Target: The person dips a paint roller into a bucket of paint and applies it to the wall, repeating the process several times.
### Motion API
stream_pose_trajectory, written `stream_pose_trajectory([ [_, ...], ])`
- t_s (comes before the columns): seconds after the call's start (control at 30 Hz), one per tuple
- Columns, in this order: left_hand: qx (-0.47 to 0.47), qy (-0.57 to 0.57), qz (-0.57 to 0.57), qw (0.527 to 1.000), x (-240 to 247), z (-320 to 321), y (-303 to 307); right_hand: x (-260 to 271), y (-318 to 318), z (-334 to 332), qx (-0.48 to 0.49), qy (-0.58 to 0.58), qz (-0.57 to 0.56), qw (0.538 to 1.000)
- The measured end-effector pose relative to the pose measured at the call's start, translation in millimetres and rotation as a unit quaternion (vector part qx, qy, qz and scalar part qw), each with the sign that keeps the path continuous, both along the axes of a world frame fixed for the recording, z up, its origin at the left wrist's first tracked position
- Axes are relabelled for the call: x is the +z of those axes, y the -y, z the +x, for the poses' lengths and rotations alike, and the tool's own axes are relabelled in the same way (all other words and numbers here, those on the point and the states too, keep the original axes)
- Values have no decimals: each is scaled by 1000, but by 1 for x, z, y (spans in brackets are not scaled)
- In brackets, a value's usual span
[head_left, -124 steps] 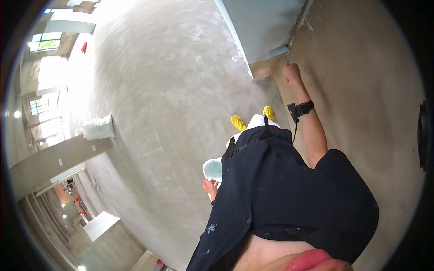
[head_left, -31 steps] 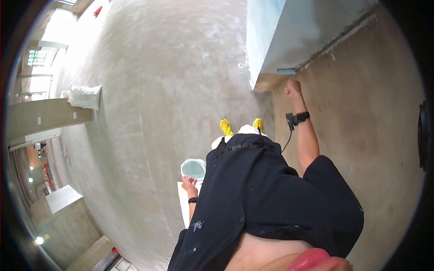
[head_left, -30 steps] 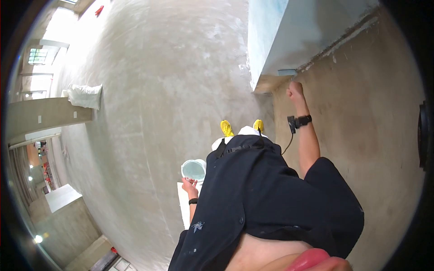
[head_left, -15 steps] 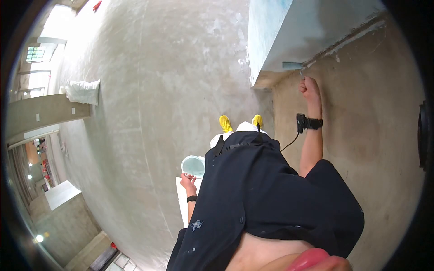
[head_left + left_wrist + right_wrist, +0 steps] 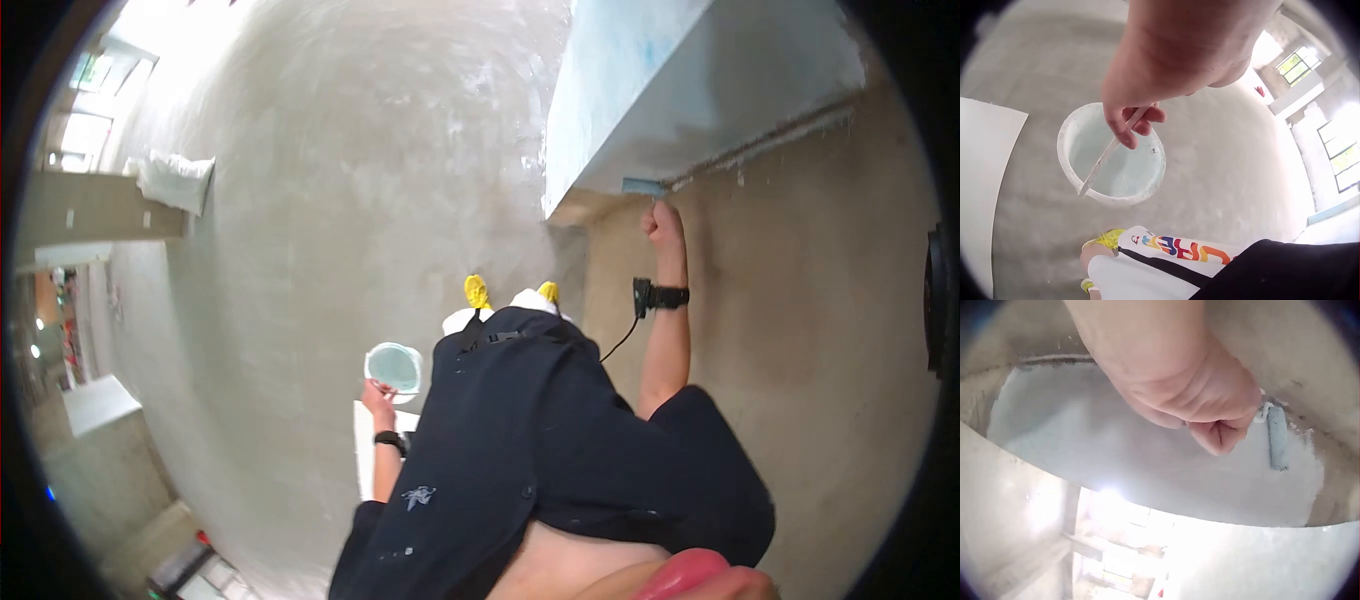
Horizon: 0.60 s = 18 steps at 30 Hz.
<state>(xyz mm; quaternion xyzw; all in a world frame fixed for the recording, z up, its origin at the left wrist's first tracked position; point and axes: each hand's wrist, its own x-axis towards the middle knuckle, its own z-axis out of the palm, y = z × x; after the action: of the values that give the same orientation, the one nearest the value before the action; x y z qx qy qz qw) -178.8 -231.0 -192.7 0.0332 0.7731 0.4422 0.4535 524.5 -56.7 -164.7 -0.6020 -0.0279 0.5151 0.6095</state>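
Note:
My right hand [image 5: 666,238] grips a paint roller by its handle, which the fist hides. The roller's narrow blue-grey sleeve [image 5: 1278,439] lies against the pale painted face [image 5: 1147,456] of a wall-side block, near where the coat ends and bare plaster starts. Low on the other side, my left hand [image 5: 1135,122] has its fingers hooked round the thin white handle [image 5: 1100,164] of a bucket [image 5: 1067,150]. Pale bluish paint [image 5: 1116,164] shows inside the bucket, which hangs upright beside the body.
A bare plaster wall [image 5: 790,300] runs along the right side. On the floor [image 5: 300,290] lies a white sheet [image 5: 985,169] close to the bucket. Yellow shoes [image 5: 477,291] stand near the block's lower end. A white sack [image 5: 175,184] rests farther left.
The roller has shifted along the block's painted face, out toward its far end and back again, still in my right hand. The head view has swung, and the bucket stays in my left hand.

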Motion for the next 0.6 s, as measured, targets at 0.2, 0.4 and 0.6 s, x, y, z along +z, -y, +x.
stream_pose_trajectory([
  [0.2, -74, 7, 10, 997, 43, 10, -46, 157, 52, -18, 34, -104, 31, 994],
  [0.4, -227, -121, 41, 966, 119, 42, -112, 263, 76, -71, 32, 31, 54, 998],
  [0.6, -299, -139, 177, 927, 243, 93, -148, 191, 66, -66, 32, 7, 16, 999],
])
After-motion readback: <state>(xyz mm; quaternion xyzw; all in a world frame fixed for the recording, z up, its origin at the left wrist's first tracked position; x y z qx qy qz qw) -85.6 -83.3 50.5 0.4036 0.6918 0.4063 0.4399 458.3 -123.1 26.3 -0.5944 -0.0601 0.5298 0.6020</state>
